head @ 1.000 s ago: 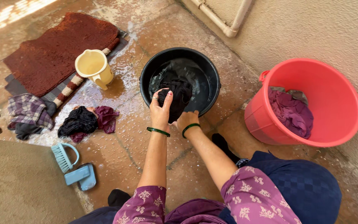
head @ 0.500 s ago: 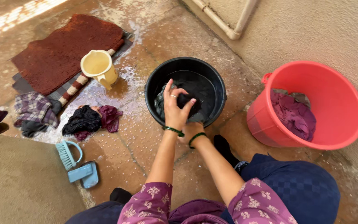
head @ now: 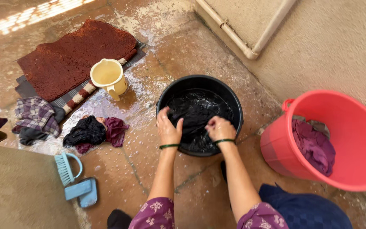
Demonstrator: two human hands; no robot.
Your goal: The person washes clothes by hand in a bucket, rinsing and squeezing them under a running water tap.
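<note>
A black tub point(head: 234, 101) stands on the wet tiled floor and holds a dark wet cloth point(head: 198, 110) in water. My left hand point(head: 167, 127) grips the cloth at the tub's near left rim. At the near right side, my right hand point(head: 219, 127) is closed on the same cloth. Both wrists wear green bangles. The two hands are apart, with the cloth stretched between them.
A red bucket point(head: 352, 140) with purple clothes stands at the right. A yellow jug point(head: 107, 77), a red-brown mat point(head: 73, 55), a heap of dark and maroon clothes point(head: 94, 132), a checked cloth point(head: 34, 113) and blue brushes point(head: 75, 180) lie left. A wall with a pipe point(head: 242, 40) is behind.
My hands were close together, holding a bunched cloth above the tub. Now they are apart and lower, with the cloth spread in the water. The view has shifted left.
</note>
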